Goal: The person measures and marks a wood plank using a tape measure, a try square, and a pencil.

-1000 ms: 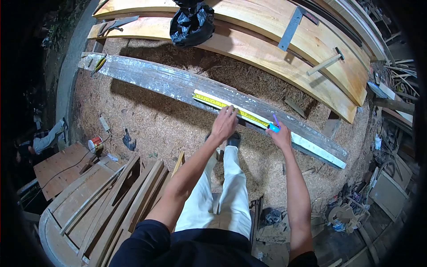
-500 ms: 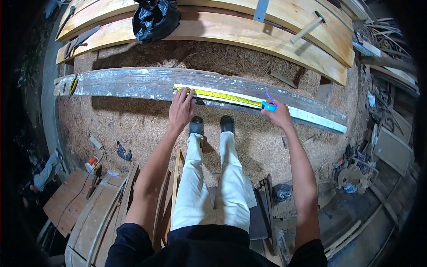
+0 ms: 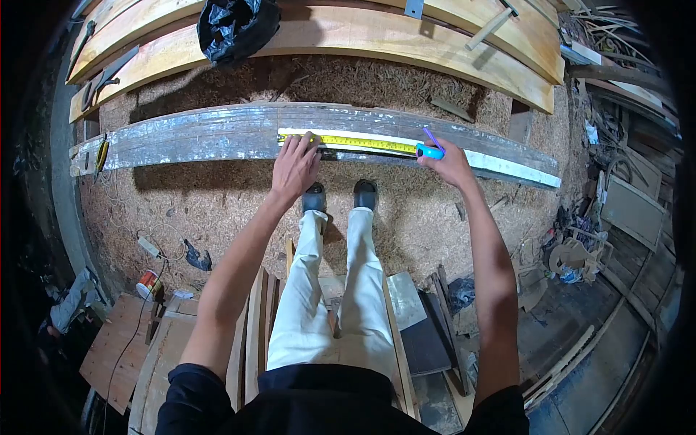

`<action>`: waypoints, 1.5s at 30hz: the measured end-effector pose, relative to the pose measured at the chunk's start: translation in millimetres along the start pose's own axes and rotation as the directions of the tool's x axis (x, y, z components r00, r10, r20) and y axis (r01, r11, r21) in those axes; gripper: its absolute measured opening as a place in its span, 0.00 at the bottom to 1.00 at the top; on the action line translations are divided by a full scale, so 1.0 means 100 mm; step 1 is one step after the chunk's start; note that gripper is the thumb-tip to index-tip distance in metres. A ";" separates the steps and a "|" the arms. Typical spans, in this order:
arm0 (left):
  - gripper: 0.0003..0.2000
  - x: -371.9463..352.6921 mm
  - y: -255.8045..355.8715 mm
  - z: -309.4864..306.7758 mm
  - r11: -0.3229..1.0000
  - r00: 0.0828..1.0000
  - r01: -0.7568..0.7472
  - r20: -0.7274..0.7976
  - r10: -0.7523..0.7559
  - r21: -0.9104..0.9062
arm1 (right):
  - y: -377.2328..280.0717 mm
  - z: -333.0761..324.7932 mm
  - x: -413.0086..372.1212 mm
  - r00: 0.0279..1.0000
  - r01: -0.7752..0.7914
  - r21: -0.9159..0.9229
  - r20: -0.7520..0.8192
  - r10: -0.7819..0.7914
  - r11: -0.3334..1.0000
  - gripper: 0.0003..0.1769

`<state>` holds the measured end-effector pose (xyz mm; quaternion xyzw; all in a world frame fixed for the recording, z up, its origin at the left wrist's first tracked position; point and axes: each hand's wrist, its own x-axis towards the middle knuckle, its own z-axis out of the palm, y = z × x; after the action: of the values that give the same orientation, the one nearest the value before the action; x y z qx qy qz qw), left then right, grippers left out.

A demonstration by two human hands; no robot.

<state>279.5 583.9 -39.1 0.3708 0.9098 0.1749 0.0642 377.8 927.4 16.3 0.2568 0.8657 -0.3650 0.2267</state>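
Observation:
A yellow measuring tape [image 3: 366, 143] lies stretched along a white strip [image 3: 507, 167] on a long weathered board [image 3: 203, 134]. My left hand [image 3: 296, 165] rests near the tape's left end, its fingers together and pressing on the tape and strip. At the other end, my right hand [image 3: 449, 163] is closed around the blue tape case [image 3: 430, 151]. A thin purple pen [image 3: 431, 135] sticks up from between the fingers of that same hand.
Beyond the board lie pale planks [image 3: 362, 36] with a black plastic bag [image 3: 235, 29] and a hammer [image 3: 489, 29]. Yellow-handled pliers [image 3: 102, 154] rest on the board's left end. Wood shavings cover the ground; a red-and-white tub [image 3: 148, 283] stands lower left.
The whole view has shifted, so the board and planks appear slightly higher and further left. Both hands keep their places on the tape, with my left fingers slightly further along it.

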 end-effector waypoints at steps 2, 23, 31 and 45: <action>0.18 0.03 0.01 0.00 1.000 1.000 0.004 0.011 -0.005 0.019 | -0.07 0.01 0.04 1.000 0.001 0.001 0.013 -0.001 1.000 0.28; 0.25 0.01 0.21 0.13 0.995 0.998 0.061 -0.012 -0.061 0.081 | 0.09 0.17 0.02 0.998 0.061 0.074 0.011 -0.062 0.995 0.30; 0.23 0.19 0.56 0.19 0.950 0.940 0.312 -0.151 -0.307 0.013 | 0.03 0.23 -0.04 0.994 0.090 0.077 -0.067 -0.085 0.993 0.27; 0.22 0.25 0.69 0.23 0.908 0.895 0.419 -0.167 -0.415 -0.007 | -0.02 0.17 0.03 0.988 0.120 -0.040 -0.093 -0.123 0.992 0.21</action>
<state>312.4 653.5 -35.1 0.1525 0.9727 0.1741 0.0197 377.4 913.9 4.7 0.2169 0.8957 -0.3507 0.1667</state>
